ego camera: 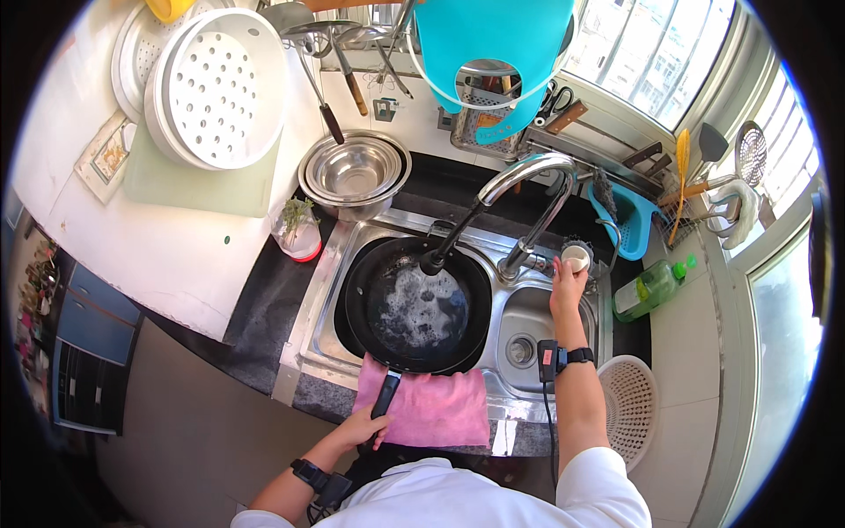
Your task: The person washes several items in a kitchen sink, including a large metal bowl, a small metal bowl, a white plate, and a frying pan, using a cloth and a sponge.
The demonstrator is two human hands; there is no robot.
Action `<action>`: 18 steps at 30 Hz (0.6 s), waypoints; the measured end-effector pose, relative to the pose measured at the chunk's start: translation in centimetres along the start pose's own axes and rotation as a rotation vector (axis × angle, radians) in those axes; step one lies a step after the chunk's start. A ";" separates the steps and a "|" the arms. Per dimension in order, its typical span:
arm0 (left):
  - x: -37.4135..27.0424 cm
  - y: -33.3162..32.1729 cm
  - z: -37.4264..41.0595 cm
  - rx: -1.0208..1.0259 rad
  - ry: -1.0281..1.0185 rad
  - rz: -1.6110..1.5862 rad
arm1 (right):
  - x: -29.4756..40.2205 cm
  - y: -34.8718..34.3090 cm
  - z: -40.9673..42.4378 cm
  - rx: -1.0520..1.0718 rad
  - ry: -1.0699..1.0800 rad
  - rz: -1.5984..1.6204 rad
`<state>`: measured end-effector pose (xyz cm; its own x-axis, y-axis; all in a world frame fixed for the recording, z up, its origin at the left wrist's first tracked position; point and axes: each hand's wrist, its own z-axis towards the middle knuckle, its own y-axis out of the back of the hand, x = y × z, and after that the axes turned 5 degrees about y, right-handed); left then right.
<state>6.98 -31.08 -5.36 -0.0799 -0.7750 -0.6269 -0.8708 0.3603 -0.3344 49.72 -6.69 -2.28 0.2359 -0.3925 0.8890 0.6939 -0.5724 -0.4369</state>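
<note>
My left hand (362, 428) grips the black handle (386, 395) of a dark frying pan (364, 310). The pan sits over the large left basin of a steel sink (325, 323), with foamy water (426, 307) in its bottom. Another dark rim (484, 330) shows beneath it. Above the pan hangs the black spout end of a chrome faucet (525, 173); no stream of water is discernible. My right hand (568, 287), stretched out behind the small right basin (538, 317), has its fingers on the white knob of a steel-wool scrubber (576, 256).
A pink cloth (439, 409) drapes over the sink's front edge. Nested steel bowls (356, 173) and a red-lidded jar (297, 231) stand left. Right are a green detergent bottle (647, 290), a blue drainer (630, 221) and a white plastic basket (630, 409). White steamers (218, 92) rest on the counter.
</note>
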 end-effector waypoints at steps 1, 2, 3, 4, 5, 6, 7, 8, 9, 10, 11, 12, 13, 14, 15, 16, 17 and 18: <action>-0.1 0.0 0.1 0.012 0.006 -0.006 | 0.4 0.1 -0.2 -0.015 0.002 -0.022; -0.2 0.1 0.1 0.023 0.013 -0.011 | 0.3 -0.2 -0.7 -0.106 0.136 -0.120; -0.3 0.0 0.1 0.026 0.000 -0.018 | 0.8 -1.3 -2.0 -0.027 0.238 -0.265; -0.3 -0.1 0.0 0.020 -0.011 -0.030 | 1.4 -2.9 -4.2 0.060 0.333 -0.407; -0.1 0.1 -0.3 0.013 -0.018 -0.042 | 1.0 -4.3 -6.6 0.148 0.426 -0.546; -0.2 0.1 -0.3 0.023 -0.022 -0.052 | 0.2 -5.2 -9.0 0.227 0.377 -0.650; -0.2 0.1 -0.4 0.033 -0.026 -0.063 | -0.5 -5.8 -11.3 0.307 0.327 -0.753; -0.2 0.0 -0.3 0.049 -0.029 -0.068 | -3.0 -4.7 -12.7 0.446 0.241 -0.862; -0.1 -0.1 -0.1 0.049 -0.012 -0.115 | -5.6 -3.9 -13.8 0.590 0.147 -0.963; 0.1 0.0 0.0 0.042 0.004 -0.168 | -6.3 -4.6 -15.0 0.704 -0.027 -0.963; 0.3 0.0 0.2 0.034 0.019 -0.222 | -6.8 -5.3 -15.9 0.817 -0.203 -0.959; 0.3 0.1 0.3 0.058 0.011 -0.273 | -7.3 -5.7 -16.0 0.851 -0.232 -1.089; 0.3 0.0 0.3 0.082 0.003 -0.324 | -8.1 -5.9 -15.9 0.885 -0.260 -1.221; 0.3 0.0 0.3 0.106 -0.007 -0.375 | -9.5 -5.6 -15.3 0.897 -0.268 -1.307; 0.4 0.1 0.4 0.109 0.010 -0.381 | -10.0 -6.3 -15.2 0.862 -0.324 -1.324; 0.6 0.2 0.5 0.114 0.027 -0.388 | -10.5 -7.1 -14.9 0.825 -0.378 -1.342; 0.6 0.3 0.6 0.119 0.044 -0.395 | -11.0 -7.8 -14.8 0.787 -0.433 -1.359; 0.3 0.2 0.4 0.112 0.055 -0.407 | -12.0 -8.3 -15.0 0.736 -0.384 -1.321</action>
<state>6.93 -31.00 -5.87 0.2315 -0.8911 -0.3902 -0.7788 0.0706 -0.6233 30.91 -7.99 -11.38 -0.7139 0.3529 0.6048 0.6829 0.1603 0.7127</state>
